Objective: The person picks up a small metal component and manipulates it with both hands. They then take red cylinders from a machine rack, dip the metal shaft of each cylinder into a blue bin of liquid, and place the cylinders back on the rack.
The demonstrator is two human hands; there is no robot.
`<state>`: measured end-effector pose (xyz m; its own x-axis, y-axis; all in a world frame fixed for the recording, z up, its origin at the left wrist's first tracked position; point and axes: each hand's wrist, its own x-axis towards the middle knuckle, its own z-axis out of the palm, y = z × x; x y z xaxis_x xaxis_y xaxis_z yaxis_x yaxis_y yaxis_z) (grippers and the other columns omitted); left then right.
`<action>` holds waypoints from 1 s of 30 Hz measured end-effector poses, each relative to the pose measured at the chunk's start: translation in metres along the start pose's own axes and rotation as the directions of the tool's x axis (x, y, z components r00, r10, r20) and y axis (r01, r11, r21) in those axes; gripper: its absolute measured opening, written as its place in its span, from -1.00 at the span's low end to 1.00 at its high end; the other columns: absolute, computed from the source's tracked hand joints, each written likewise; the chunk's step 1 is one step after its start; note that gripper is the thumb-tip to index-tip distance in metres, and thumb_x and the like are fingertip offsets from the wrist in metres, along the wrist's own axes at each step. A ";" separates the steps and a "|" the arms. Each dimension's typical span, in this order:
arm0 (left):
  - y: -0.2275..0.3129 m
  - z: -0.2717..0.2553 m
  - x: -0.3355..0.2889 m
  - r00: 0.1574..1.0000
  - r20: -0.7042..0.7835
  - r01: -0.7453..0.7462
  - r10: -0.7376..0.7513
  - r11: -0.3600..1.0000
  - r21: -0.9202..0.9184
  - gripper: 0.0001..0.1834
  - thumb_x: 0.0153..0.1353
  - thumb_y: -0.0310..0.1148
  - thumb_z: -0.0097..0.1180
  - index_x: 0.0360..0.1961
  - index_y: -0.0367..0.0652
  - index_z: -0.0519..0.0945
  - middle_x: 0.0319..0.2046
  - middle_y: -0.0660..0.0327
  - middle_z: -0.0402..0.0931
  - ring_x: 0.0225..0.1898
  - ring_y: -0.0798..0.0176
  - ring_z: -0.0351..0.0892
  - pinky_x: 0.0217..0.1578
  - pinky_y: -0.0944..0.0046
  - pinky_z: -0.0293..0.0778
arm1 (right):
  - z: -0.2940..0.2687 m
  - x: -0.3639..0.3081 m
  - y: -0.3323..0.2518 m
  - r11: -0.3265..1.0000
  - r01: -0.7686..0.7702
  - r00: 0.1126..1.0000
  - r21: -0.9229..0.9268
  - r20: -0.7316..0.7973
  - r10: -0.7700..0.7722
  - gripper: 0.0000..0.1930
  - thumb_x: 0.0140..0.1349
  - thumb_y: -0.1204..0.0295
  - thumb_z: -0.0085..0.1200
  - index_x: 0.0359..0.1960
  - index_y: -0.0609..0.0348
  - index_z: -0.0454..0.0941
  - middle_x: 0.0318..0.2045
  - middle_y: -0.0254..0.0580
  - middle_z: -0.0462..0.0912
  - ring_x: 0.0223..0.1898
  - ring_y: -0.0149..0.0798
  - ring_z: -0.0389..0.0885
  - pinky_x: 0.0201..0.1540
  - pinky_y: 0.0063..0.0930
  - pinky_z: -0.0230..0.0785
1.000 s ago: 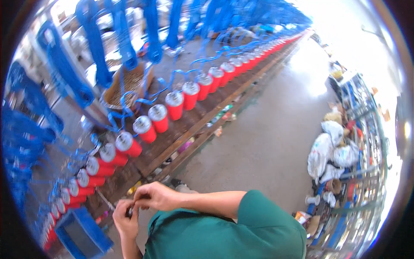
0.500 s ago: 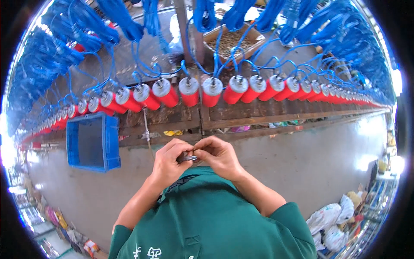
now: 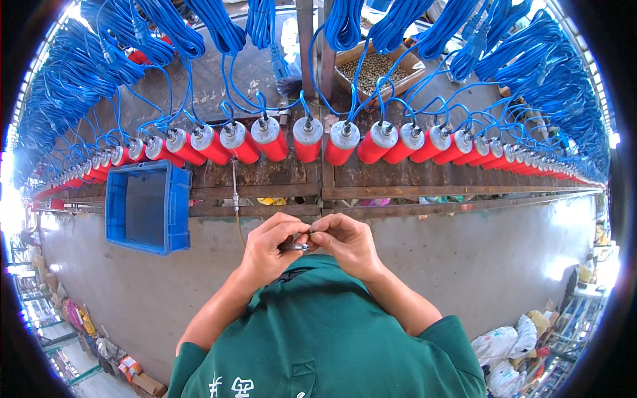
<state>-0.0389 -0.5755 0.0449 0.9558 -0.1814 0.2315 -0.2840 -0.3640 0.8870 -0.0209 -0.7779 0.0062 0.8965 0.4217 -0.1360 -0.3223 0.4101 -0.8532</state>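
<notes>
Close to my chest, both hands meet with their fingertips together. My left hand is closed around a short grey metal piece with a shiny round end; its exact kind is unclear. The fingers of my right hand pinch at something tiny against the left fingertips, too small to name. Beyond my hands stands a long row of red cylinders with silver tops, each with a blue cable leaving its top.
A blue plastic crate stands at the left by the bench edge. Bundled blue cables hang above the bench. A cardboard box of small brass-coloured parts sits behind the row. White sacks lie on the floor at right.
The view has shifted slightly, so the bench and row appear a little to the right. Both hands keep the same pinching pose, with the grey metal piece still in the left.
</notes>
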 end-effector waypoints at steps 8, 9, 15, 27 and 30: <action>-0.015 -0.007 -0.008 0.996 0.084 -0.010 0.002 0.995 0.096 -0.64 0.03 -0.65 0.38 -0.11 -0.21 0.68 -0.18 0.06 0.66 -0.23 -0.04 0.70 -0.23 0.12 0.64 | 0.003 0.000 -0.004 0.975 -0.126 0.992 -0.184 0.001 0.128 -0.84 0.48 0.50 0.20 -0.04 0.35 0.63 -0.20 -0.18 0.77 -0.14 -0.40 0.74 -0.01 -0.45 0.64; -0.017 -0.005 -0.012 0.998 0.070 -0.001 -0.006 0.995 0.098 -0.64 0.02 -0.65 0.39 -0.11 -0.21 0.68 -0.17 0.06 0.66 -0.22 -0.06 0.70 -0.21 0.11 0.64 | 0.004 -0.001 -0.003 0.963 -0.133 0.991 -0.233 -0.008 0.134 -0.83 0.47 0.49 0.21 -0.03 0.36 0.63 -0.19 -0.18 0.78 -0.13 -0.40 0.74 -0.01 -0.45 0.64; -0.020 -0.002 -0.018 0.999 0.036 0.022 -0.027 0.989 0.148 -0.64 -0.06 -0.68 0.40 -0.17 -0.22 0.69 -0.23 0.08 0.66 -0.27 0.02 0.69 -0.26 0.14 0.63 | 0.009 -0.003 0.005 0.933 -0.191 0.982 -0.304 -0.074 0.177 -0.81 0.47 0.48 0.21 -0.02 0.36 0.64 -0.15 -0.18 0.79 -0.08 -0.41 0.74 0.01 -0.47 0.64; -0.021 -0.006 -0.028 0.999 0.030 0.018 -0.026 0.976 0.219 -0.60 -0.07 -0.64 0.44 -0.13 -0.23 0.67 -0.21 0.05 0.65 -0.23 -0.07 0.69 -0.24 0.09 0.65 | 0.009 0.003 0.019 0.943 -0.222 0.975 -0.246 -0.030 0.222 -0.84 0.46 0.51 0.20 -0.03 0.35 0.62 -0.14 -0.22 0.76 -0.05 -0.43 0.71 0.06 -0.48 0.58; -0.020 -0.006 -0.030 0.998 0.061 -0.027 0.013 0.970 0.243 -0.59 -0.07 -0.61 0.47 -0.13 -0.24 0.67 -0.20 0.04 0.64 -0.22 -0.11 0.69 -0.24 0.06 0.65 | 0.007 0.006 0.015 0.930 -0.271 0.960 -0.248 -0.004 0.278 -0.84 0.45 0.51 0.21 -0.04 0.35 0.61 -0.14 -0.22 0.75 -0.07 -0.43 0.70 0.06 -0.48 0.58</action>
<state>-0.0609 -0.5570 0.0225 0.9457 -0.2409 0.2180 -0.3197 -0.5700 0.7569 -0.0228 -0.7637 -0.0040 0.7723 0.5164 -0.3700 -0.4671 0.0670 -0.8816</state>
